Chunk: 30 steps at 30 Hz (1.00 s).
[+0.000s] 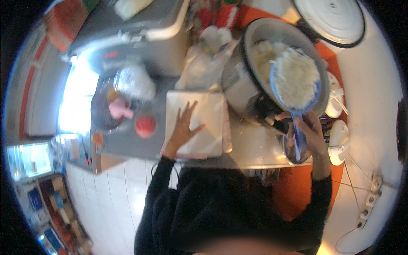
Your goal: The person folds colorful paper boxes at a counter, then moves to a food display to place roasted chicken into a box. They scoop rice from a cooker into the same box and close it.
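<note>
My right hand (312,129) is wrapped round the handle of a blue scoop (298,117). White rice (296,78) is heaped in the scoop, which is held over the open mouth of a large rice cooker (250,87). More rice (263,53) shows inside the cooker, partly hidden by the scoop. My left hand (183,129) lies with fingers spread on a stack of white paper sheets (208,144) to the left of the cooker. A small rounded container (296,157) sits below my right hand at the counter's edge; its inside is hard to make out.
A round lid (333,17) is at the far right. Left of the paper are a red round object (145,126), a bowl (100,112) with a pink item and a clear plastic bag (135,83). A grey cooler box (140,51) stands behind. Power sockets (371,199) hang at the right.
</note>
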Motion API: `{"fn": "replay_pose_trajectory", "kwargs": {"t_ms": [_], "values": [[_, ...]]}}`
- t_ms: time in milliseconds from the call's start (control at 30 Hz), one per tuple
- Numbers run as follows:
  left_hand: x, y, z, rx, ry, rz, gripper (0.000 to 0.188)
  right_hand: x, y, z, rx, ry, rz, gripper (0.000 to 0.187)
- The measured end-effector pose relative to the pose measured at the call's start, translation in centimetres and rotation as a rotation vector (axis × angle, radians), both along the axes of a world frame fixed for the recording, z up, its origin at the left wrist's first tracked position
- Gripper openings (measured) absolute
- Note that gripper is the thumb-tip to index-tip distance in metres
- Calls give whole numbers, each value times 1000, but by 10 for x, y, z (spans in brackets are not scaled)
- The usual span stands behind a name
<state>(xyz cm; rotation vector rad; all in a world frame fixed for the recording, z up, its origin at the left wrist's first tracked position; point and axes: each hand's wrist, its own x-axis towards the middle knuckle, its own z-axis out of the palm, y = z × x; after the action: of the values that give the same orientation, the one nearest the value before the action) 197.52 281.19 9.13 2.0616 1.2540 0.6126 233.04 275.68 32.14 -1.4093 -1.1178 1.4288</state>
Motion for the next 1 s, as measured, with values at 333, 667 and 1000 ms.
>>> {"fn": "replay_pose_trajectory", "kwargs": {"t_ms": [333,667,1000], "values": [[-66,-25,-71,87,343,97,129,-167,-23,-231,-89,45,-50,50],[-73,-25,-84,91,174,76,134,-151,33,-295,860,-1330,624,77],[-73,-43,-47,206,3,70,80,-155,17,-180,938,-1115,52,62]]}}
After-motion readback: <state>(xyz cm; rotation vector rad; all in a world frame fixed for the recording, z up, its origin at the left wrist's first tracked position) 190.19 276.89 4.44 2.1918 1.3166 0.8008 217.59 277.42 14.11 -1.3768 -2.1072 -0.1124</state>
